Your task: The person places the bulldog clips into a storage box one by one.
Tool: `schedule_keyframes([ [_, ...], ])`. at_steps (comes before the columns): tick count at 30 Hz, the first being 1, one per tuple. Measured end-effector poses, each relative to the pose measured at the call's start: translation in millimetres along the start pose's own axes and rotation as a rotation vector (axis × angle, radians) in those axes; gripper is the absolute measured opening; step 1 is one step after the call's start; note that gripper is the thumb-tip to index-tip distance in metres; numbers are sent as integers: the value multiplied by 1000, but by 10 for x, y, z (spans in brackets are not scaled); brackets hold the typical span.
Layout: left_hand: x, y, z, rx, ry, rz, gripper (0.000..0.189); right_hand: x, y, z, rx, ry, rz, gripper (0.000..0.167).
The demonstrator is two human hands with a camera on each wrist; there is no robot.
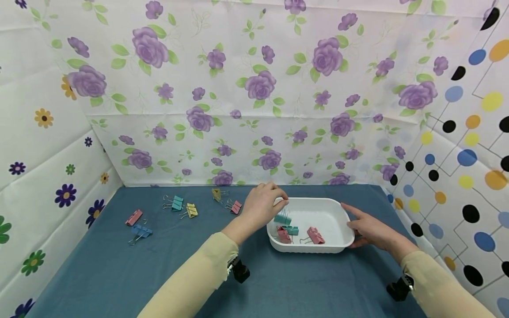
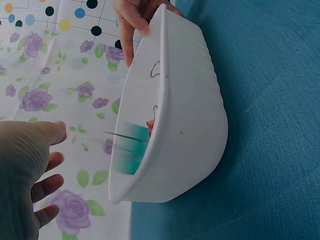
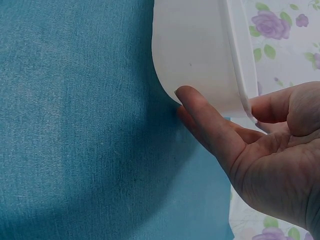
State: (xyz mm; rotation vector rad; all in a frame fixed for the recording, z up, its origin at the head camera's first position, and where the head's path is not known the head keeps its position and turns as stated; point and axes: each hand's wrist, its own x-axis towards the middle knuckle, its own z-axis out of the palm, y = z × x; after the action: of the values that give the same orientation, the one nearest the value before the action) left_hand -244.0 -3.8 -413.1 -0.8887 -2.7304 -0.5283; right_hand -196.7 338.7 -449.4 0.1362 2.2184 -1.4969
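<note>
Four clips [image 1: 316, 236] are seen in or above tray [image 1: 332, 214], held by right hand [image 1: 371, 229]; six others [image 1: 177, 203] are left; left hand [image 1: 259, 203] is empty.

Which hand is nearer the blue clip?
Left. The left hand is to the right of the blue clip, at the left end of the tray; the right hand is farther away, holding its right end.

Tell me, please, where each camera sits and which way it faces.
Head: on the head, facing forward and down at the white tray; left hand, right hand and sleeves show.
Left wrist: on that wrist, facing the white tray; left hand near, right hand beyond.
Right wrist: on that wrist, facing the white tray; only right hand shows, gripping it.
Both wrist views share the white tray and right hand.
</note>
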Motion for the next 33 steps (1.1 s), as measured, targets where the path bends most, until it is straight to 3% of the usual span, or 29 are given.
schedule_keyframes([
  [22,-48,-77,-101,-9,25,9,32,17,28,-12,2,-10,-7,72],
  [33,-89,-142,-194,-9,51,-16,35,18,22,-15,1,-11,-9,72],
])
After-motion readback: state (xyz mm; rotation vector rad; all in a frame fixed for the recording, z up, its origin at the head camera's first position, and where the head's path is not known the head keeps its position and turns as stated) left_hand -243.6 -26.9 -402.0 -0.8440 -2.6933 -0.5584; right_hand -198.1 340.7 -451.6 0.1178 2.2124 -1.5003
